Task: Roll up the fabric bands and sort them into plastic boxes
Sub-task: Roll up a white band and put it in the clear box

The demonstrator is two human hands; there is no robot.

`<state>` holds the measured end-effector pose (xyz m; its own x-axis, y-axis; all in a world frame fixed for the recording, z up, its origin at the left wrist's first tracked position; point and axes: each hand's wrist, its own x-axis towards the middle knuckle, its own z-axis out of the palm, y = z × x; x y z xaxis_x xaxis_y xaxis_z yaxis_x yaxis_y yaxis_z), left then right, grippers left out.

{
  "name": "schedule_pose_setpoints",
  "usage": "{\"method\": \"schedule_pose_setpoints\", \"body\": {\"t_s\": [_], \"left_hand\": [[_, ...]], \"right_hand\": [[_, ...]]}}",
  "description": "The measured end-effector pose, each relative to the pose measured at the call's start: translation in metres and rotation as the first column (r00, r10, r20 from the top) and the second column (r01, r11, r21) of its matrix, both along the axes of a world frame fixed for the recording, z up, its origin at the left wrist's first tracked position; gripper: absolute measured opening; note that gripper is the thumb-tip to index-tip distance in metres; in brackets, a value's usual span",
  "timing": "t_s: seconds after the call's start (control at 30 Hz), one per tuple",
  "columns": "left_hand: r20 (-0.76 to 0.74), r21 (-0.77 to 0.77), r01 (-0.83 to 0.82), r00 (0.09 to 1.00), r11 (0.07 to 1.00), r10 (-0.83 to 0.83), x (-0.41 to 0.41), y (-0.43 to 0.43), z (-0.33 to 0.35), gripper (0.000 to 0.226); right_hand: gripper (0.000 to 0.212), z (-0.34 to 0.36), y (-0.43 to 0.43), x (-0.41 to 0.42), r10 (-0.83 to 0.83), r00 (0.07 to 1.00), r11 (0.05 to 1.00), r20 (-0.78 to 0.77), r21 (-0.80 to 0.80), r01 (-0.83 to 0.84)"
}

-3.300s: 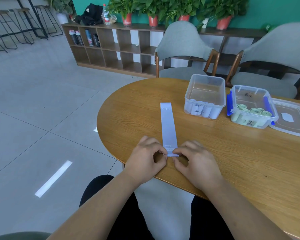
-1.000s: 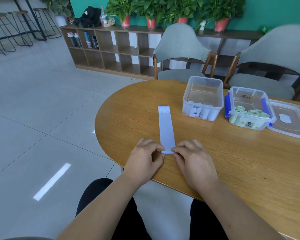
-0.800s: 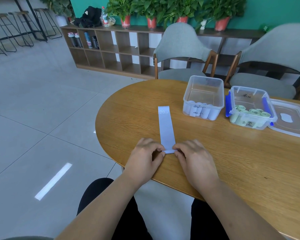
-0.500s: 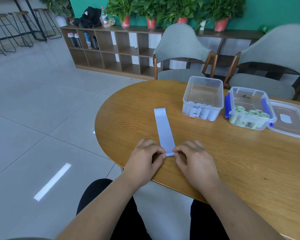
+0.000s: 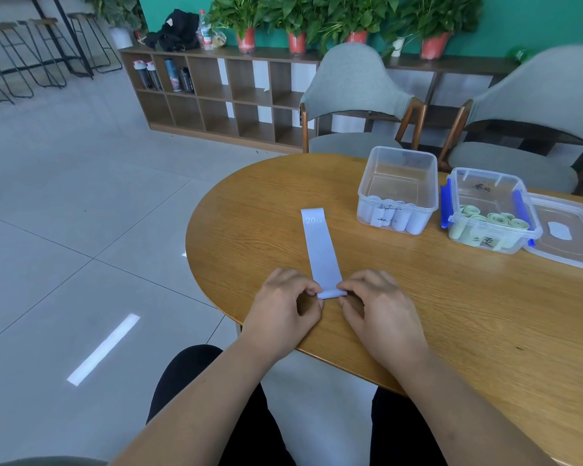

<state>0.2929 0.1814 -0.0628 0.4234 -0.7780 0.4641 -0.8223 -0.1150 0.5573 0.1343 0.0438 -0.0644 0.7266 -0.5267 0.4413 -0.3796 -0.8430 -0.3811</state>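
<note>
While my left hand (image 5: 283, 306) and right hand (image 5: 379, 306) pinch its rolled near end, the lilac band (image 5: 320, 245) stretches lengthwise away from them toward the boxes.

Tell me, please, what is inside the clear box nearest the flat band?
Inside the clear box, pale rolled bands stand along its near wall; the far floor looks bare. Their count is unclear, since they overlap behind the cloudy plastic.

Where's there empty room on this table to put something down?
Bare wood lies left of the lilac band, out to the table's round edge, and right of the right hand, in front of the blue-clipped box. Crowded: the far right, where the clear box, blue-clipped box and lid sit side by side.
</note>
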Motion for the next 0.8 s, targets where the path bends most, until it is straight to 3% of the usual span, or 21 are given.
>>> {"method": "schedule_pose_setpoints", "body": {"t_s": [0.17,0.4,0.67,0.8], "left_hand": [[-0.002,0.007,-0.004,1.0,1.0,0.004,0.0,-0.0005,0.0014,0.01],[-0.028,0.014,0.008,1.0,1.0,-0.008,0.0008,0.0014,0.0016,0.01],[-0.095,0.0,-0.003,0.995,1.0,0.003,0.0005,-0.0002,0.0035,0.017],[-0.056,0.005,0.0,0.998,1.0,0.001,0.0003,0.0006,0.0046,0.01]], "right_hand": [[0.022,0.0024,-0.0013,0.0001,0.004,1.0,0.999,0.029,0.054,-0.006],[0.011,0.0021,-0.0032,-0.0046,0.053,0.997,0.992,0.063,0.109,-0.06],[0.016,-0.0004,-0.0021,0.0009,0.008,0.999,0.998,0.043,0.064,-0.011],[0.017,0.003,-0.0028,-0.002,0.026,0.996,0.985,0.088,0.168,-0.04]]}}
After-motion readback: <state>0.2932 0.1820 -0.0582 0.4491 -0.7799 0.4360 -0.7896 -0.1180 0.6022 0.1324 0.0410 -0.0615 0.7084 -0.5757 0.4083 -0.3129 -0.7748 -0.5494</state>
